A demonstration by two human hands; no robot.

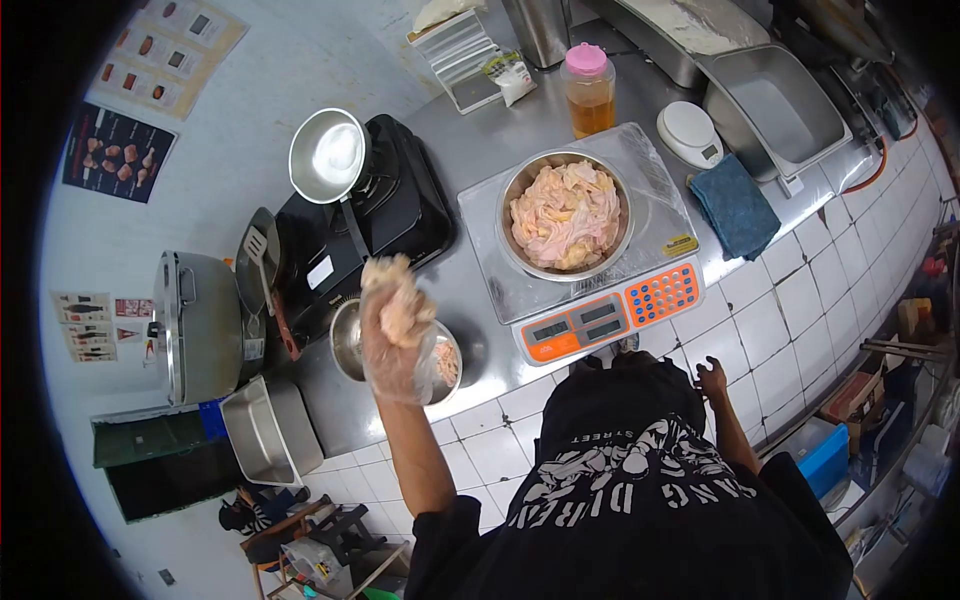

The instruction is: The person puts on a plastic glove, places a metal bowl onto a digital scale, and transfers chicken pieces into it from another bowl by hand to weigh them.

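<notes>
A steel bowl (508, 228) full of pale raw chicken skin (568, 215) stands on the plate of an orange-and-white digital scale (612, 310). To the left of it, my left hand (393, 355), in a clear plastic glove, is closed round a clump of pale raw meat (402, 305). This hand is over two small steel bowls (347, 340); the right one holds bits of pinkish meat (444, 360). My right hand (711, 378) hangs bare beside my body near the tiled floor, fingers apart, holding nothing.
A black stove (410, 215) with a small pan (329, 156) stands at the back left, near a large pot (205, 325). Behind the scale is a pink-lidded jar (590, 92). A blue cloth (735, 207), small white scale (689, 130) and steel trays (780, 105) are right.
</notes>
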